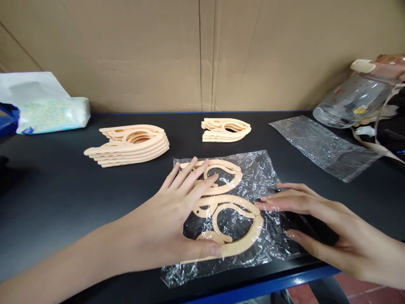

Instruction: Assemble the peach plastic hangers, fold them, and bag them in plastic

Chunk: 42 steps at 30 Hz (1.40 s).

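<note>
Two peach plastic folding clothes hangers (243, 240) lie side by side inside a clear plastic bag (256, 169) near the table's front edge. My left hand (180, 215) rests spread over the left part of the bag, fingers on the far hanger and thumb on the near one. My right hand (329, 228) is at the bag's right side, fingers stretched and thumb apart, fingertips touching the film beside the near hanger's rounded end. The left hand covers the hangers' left ends.
Behind the bag stand a larger stack of folded hangers (133, 145) and a smaller stack (226, 130). A flat clear bag (325, 145) lies to the right, near a tilted water bottle (357, 99) with a strap. A tissue pack (53, 114) sits at left. Cardboard (142, 55) walls the back.
</note>
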Each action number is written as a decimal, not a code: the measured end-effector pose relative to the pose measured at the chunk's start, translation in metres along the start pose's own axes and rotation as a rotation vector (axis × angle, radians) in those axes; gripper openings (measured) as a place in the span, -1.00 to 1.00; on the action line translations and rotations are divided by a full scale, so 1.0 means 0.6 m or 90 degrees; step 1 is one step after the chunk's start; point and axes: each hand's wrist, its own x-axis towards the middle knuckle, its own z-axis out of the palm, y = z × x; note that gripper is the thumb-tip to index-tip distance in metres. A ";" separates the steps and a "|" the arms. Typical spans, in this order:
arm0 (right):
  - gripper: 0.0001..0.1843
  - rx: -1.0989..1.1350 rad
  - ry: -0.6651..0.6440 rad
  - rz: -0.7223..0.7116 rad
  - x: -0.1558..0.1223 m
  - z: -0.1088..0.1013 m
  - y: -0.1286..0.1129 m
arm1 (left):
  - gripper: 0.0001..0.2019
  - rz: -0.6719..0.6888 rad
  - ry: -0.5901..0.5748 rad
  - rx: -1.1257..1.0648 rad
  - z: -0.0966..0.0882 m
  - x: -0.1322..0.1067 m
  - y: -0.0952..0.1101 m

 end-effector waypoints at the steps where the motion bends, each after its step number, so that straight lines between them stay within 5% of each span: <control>1: -0.46 -0.001 0.005 -0.005 0.002 0.001 0.000 | 0.04 0.004 -0.017 -0.005 -0.001 -0.002 -0.003; 4: -0.47 0.005 0.021 -0.012 0.008 0.004 0.003 | 0.15 0.013 -0.039 -0.020 -0.002 -0.007 -0.010; 14: -0.55 0.047 0.111 -0.065 0.015 0.005 0.006 | 0.08 0.010 -0.041 0.007 -0.001 -0.008 -0.008; 29: -0.45 0.021 0.011 -0.082 0.007 0.000 -0.001 | 0.12 0.008 -0.036 0.006 0.000 -0.008 -0.012; 33: -0.55 0.018 0.043 -0.068 0.011 -0.010 0.002 | 0.13 0.009 -0.051 0.006 -0.002 -0.007 -0.010; 39: -0.70 -0.104 0.212 0.041 0.083 -0.062 0.044 | 0.17 0.021 -0.052 0.006 -0.007 -0.004 -0.006; 42: -0.60 -0.164 0.177 0.002 0.152 -0.080 0.079 | 0.20 0.030 -0.036 0.002 -0.009 -0.002 -0.004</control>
